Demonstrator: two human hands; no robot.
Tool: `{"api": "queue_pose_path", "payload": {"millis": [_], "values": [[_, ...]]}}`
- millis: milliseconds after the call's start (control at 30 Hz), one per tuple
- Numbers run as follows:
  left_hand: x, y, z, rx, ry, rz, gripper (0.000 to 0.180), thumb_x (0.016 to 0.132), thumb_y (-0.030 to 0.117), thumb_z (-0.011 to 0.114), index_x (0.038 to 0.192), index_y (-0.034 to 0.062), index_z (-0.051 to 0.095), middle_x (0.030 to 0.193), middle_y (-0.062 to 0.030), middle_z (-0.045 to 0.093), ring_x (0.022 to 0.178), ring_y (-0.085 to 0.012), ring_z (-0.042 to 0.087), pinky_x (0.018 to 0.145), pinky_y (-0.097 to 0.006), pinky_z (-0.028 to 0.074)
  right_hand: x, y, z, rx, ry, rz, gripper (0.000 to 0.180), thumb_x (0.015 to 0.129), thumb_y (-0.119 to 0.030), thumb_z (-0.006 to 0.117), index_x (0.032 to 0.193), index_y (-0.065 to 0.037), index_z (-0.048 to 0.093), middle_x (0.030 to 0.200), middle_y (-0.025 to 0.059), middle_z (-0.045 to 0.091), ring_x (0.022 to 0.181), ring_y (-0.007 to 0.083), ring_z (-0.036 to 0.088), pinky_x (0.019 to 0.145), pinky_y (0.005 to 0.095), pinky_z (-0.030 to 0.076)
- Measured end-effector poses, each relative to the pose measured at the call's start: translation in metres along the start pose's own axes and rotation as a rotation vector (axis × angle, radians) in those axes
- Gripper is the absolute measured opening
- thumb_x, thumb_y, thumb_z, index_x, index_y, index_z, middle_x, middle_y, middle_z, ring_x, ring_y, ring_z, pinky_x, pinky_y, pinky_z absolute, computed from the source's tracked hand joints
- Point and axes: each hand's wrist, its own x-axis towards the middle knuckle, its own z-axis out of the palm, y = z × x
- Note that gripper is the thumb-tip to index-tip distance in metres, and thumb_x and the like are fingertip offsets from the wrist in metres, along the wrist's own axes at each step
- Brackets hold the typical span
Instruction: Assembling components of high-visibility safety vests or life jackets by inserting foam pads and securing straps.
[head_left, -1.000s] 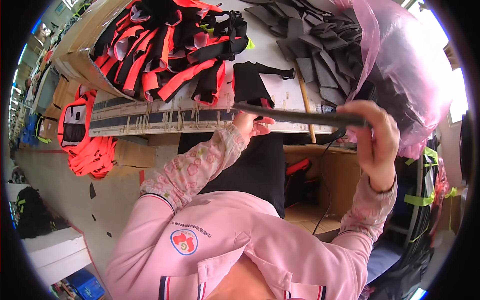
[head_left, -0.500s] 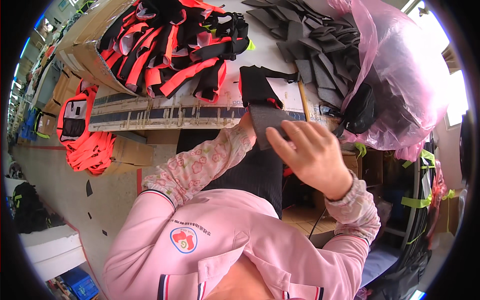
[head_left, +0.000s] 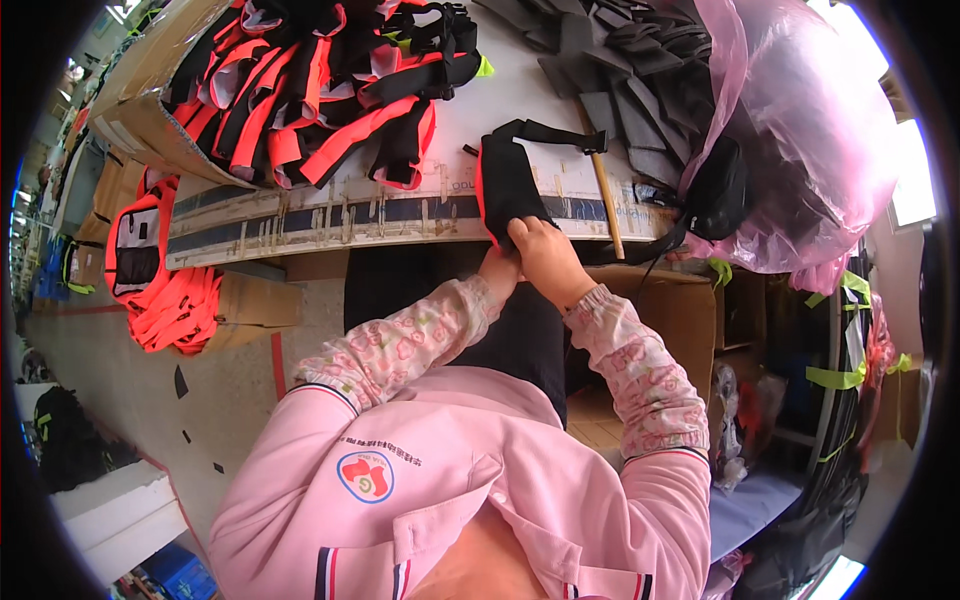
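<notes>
A black fabric sleeve with orange edging [head_left: 513, 185] lies over the table's near edge, its black strap and buckle stretching away to the right. My right hand [head_left: 550, 262] is closed on the sleeve's near end, fingers and thumb pressed together over the cloth. Close against it, my left hand [head_left: 503, 272] grips the same end from the left and below; most of its fingers are hidden. The grey foam pad seen earlier does not show at the hands.
Orange and black straps [head_left: 330, 100] are heaped by a cardboard box [head_left: 140, 110]. Grey foam pads [head_left: 640, 110] are piled at the back right, beside a pink plastic bag [head_left: 810, 150]. A wooden stick [head_left: 607, 205] lies right of the sleeve. Orange pieces [head_left: 170, 310] hang at the left.
My right hand has moved down and left from above the grey foam pad onto the sleeve's near end. The foam pad has gone from sight, and the sleeve has come nearer.
</notes>
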Motion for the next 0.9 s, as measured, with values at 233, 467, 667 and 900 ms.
{"api": "queue_pose_path", "payload": {"millis": [233,467,667,900], "values": [[0.02,-0.097,-0.048,0.59,-0.102,0.289,0.026,0.083,0.023,0.059,0.103,0.0097,0.052,0.106,-0.0026,0.056,0.099,-0.0128,0.054,0.079,-0.027,0.045,-0.015,-0.023,0.049,0.054,-0.087,0.357,0.011,0.072,-0.014,0.055,0.074,-0.003,0.057,0.073,0.0168,0.061,0.072,0.0319,0.061,0.065,0.0404,0.05],[0.038,-0.167,-0.083,0.241,-0.239,0.306,0.033,0.085,0.021,0.056,0.116,0.01,0.048,0.12,-0.0072,0.052,0.114,-0.0144,0.046,0.091,-0.028,0.04,-0.017,-0.026,0.08,0.208,-0.132,0.579,0.015,0.071,-0.015,0.055,0.069,-0.002,0.061,0.071,0.0189,0.062,0.068,0.0341,0.062,0.061,0.0426,0.051],[0.076,-0.266,-0.108,-0.003,-0.221,0.377,0.035,0.086,0.022,0.055,0.118,0.0095,0.048,0.121,-0.0088,0.051,0.115,-0.0158,0.045,0.093,-0.03,0.039,0.003,-0.015,0.072,0.213,-0.391,0.6,0.017,0.076,-0.015,0.053,0.074,-0.002,0.062,0.079,0.019,0.063,0.076,0.034,0.062,0.067,0.0405,0.051],[0.077,-0.136,-0.058,0.864,-0.565,-0.25,0.038,0.086,0.025,0.055,0.119,0.0082,0.047,0.114,-0.0115,0.055,0.102,-0.0182,0.056,0.082,-0.035,0.048,-0.004,0.046,0.13,0.082,-0.775,0.548,0.021,0.081,-0.019,0.051,0.095,-0.011,0.064,0.088,0.0101,0.066,0.086,0.0272,0.062,0.076,0.0345,0.049]]}}
